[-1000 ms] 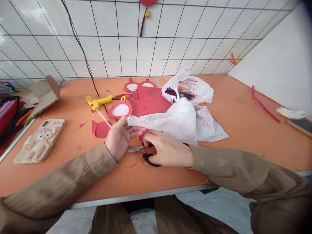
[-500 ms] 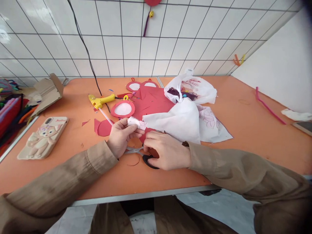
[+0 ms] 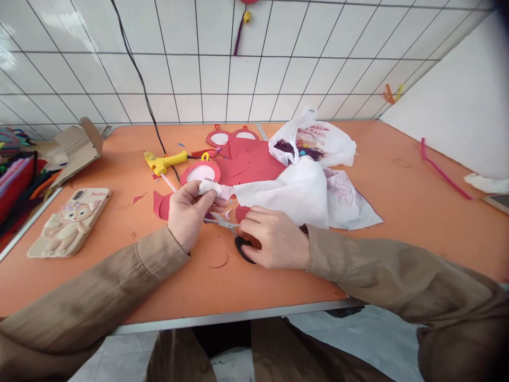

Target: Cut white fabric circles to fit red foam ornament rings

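Observation:
My left hand (image 3: pixel 186 215) pinches a small folded piece of white cloth (image 3: pixel 210 188) with pink line drawing on it, between thumb and fingers. Whether that piece joins the large white cloth (image 3: pixel 294 192) behind it is hard to tell. In my right hand (image 3: pixel 276 239) is a pair of scissors (image 3: pixel 223 223) with black handles, its fingers in the loops. The blades point left, just below the white piece, and look partly spread; their tips lie close to my left hand. Red paper or felt scraps (image 3: pixel 162 204) lie partly behind my left hand.
A yellow glue gun (image 3: pixel 169 161), its cable running up the wall, rests beyond my left hand. Red rings with white centres (image 3: pixel 201 171) and red sheets (image 3: pixel 254 162) lie mid-table. A plastic bag (image 3: pixel 332 143) stands behind. At left are a phone (image 3: pixel 71 223) and a cardboard box (image 3: pixel 81 151).
My left hand has shifted a little left and up with the white piece. The scissors have risen slightly with my right hand, and more of their blades shows between the hands.

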Available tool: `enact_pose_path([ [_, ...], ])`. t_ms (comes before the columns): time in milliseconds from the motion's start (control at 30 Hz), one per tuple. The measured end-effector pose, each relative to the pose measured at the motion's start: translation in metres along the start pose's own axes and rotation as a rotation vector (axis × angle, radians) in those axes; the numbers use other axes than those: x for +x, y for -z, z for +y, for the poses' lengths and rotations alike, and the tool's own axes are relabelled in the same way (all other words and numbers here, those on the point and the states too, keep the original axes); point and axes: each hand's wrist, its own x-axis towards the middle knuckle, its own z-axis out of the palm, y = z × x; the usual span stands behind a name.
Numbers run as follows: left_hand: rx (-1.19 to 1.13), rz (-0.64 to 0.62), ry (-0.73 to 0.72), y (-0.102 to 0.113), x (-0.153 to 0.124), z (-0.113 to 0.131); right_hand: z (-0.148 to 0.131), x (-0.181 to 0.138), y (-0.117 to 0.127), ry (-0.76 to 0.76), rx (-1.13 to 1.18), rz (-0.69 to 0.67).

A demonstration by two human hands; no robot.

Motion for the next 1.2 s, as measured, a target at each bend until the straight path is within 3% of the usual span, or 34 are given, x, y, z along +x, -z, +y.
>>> enact_pose_path([
  [167, 0.0, 0.03, -0.074, 0.004, 0.005, 0.006, 0.001, -0.002, -0.001, 0.093, -0.1, 0.058],
  [367, 0.05, -0.013, -0.095, 0.002, 0.001, 0.006, 0.001, 0.004, -0.001, -0.096, 0.115, 0.076],
  [667, 0.069, -0.128, 0.083, -0.006, 0.003, 0.008, 0.004, 0.01, 0.003, -0.181, 0.342, 0.06],
  [867, 0.051, -0.232, 0.095, -0.021, 0.003, 0.007, 0.008, 0.012, 0.001, -0.168, 0.416, 0.108],
  [1067, 0.061, -0.233, 0.031, -0.023, 0.002, 0.007, 0.011, 0.014, -0.005, -0.151, 0.368, 0.242],
  [1200, 0.036, -0.176, 0.065, -0.017, 0.008, 0.004, 0.011, 0.014, -0.005, -0.165, 0.254, 0.205],
])
